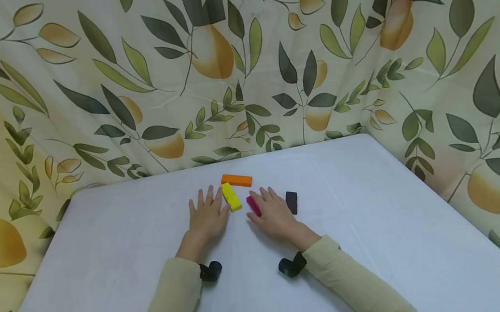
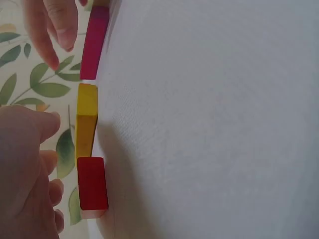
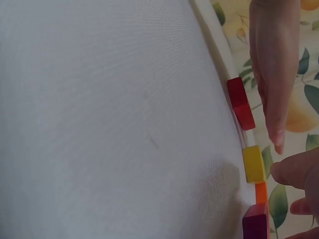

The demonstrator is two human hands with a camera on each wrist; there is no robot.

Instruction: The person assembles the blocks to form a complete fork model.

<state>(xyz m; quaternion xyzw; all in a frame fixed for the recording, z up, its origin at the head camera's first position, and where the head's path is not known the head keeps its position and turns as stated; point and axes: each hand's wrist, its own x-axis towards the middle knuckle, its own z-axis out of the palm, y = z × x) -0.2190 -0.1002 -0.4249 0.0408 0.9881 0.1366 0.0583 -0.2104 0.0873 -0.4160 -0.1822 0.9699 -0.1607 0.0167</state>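
My left hand point(image 1: 205, 220) is spread palm down above a red block point(image 2: 92, 183), which the fingers mostly cover in the head view. Just right of its fingers lies a yellow block point(image 1: 231, 197), set at a slant. A magenta block point(image 1: 253, 206) shows partly from under my right hand point(image 1: 276, 217), whose fingers are loosely extended over it. Close by the right hand's outer side is a black block point(image 1: 292, 203). Both wrist views show the fingers raised beside the blocks, holding nothing.
An orange block point(image 1: 236, 180) lies behind the yellow one, near its far end. The blocks rest on a table with a white cloth point(image 1: 109, 257). A curtain point(image 1: 245, 93) printed with leaves and fruit hangs behind the table and at its sides.
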